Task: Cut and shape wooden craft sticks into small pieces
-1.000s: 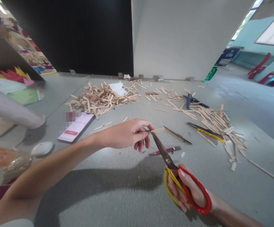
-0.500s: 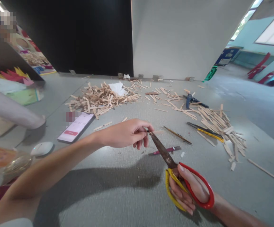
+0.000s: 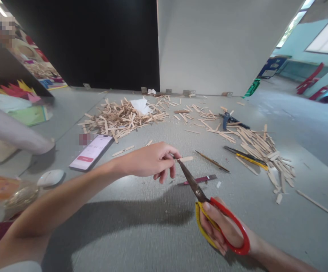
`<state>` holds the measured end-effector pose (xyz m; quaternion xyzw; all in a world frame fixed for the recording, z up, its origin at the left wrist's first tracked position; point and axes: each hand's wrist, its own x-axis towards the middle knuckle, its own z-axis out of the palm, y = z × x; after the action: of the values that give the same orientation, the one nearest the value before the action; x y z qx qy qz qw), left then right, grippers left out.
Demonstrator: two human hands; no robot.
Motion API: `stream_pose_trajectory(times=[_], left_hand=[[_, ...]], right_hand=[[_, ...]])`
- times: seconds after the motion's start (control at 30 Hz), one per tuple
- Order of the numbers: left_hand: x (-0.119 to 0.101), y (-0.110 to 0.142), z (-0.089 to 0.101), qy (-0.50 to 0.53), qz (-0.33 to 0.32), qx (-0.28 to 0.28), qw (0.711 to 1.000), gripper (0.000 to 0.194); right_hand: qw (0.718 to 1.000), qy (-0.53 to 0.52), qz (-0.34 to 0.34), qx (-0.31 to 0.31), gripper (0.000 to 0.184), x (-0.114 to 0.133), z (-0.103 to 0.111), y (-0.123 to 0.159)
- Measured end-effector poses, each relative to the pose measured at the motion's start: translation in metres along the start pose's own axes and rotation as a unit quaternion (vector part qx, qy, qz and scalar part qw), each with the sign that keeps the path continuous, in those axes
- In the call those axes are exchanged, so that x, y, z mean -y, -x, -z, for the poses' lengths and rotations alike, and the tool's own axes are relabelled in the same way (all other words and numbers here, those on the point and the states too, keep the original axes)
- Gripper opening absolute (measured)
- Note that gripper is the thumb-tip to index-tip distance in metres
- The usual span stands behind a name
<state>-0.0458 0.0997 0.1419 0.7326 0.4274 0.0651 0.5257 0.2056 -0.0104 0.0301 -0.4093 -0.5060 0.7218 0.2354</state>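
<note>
My left hand (image 3: 158, 160) pinches a small wooden craft stick (image 3: 187, 158) between thumb and fingers, its rounded end sticking out to the right. My right hand (image 3: 217, 226) grips a pair of scissors (image 3: 199, 194) with one red and one yellow handle. The dark blades point up and left, their tips at the stick right by my left fingertips. Whether the blades are fully closed on the stick is hard to make out. A purple cutter-like tool (image 3: 199, 180) lies on the table behind the blades, and a thin brown pointed tool (image 3: 213, 161) lies farther right.
A heap of craft sticks (image 3: 118, 119) with white tissue lies at the back left. More sticks (image 3: 257, 141), a dark blue clamp-like tool (image 3: 228, 121) and a yellow-black cutter (image 3: 248, 158) are on the right. A phone (image 3: 91, 153) and a white mouse (image 3: 50, 177) lie left.
The scissors and my right hand have shifted slightly left. My left fingers have moved slightly left, and the stick's free end now shows more clearly.
</note>
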Motion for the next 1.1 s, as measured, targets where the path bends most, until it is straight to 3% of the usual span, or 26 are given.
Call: stream_pose_trajectory(times=[0.23, 0.37, 0.6, 0.8, 1.1], left_hand=[[0.007, 0.002, -0.004, -0.073, -0.001, -0.065, 0.995, 0.024], [0.008, 0.002, -0.003, -0.052, -0.016, -0.077, 0.995, 0.024], [-0.003, 0.007, -0.001, 0.004, -0.023, -0.066, 0.998, 0.016], [-0.004, 0.012, -0.003, 0.02, -0.043, -0.092, 0.995, 0.018], [-0.006, 0.015, -0.016, 0.042, -0.05, -0.058, 0.996, 0.018]], right_hand=[[0.988, 0.1, -0.051, -0.103, 0.087, 0.008, -0.001, 0.001], [0.986, 0.082, -0.014, -0.146, 0.085, 0.014, 0.002, -0.001], [0.992, 0.075, 0.015, -0.103, 0.08, 0.004, 0.008, -0.001], [0.991, 0.046, 0.108, -0.058, 0.073, 0.0, 0.006, 0.007], [0.998, -0.016, 0.059, -0.004, 0.077, 0.006, 0.003, 0.01]])
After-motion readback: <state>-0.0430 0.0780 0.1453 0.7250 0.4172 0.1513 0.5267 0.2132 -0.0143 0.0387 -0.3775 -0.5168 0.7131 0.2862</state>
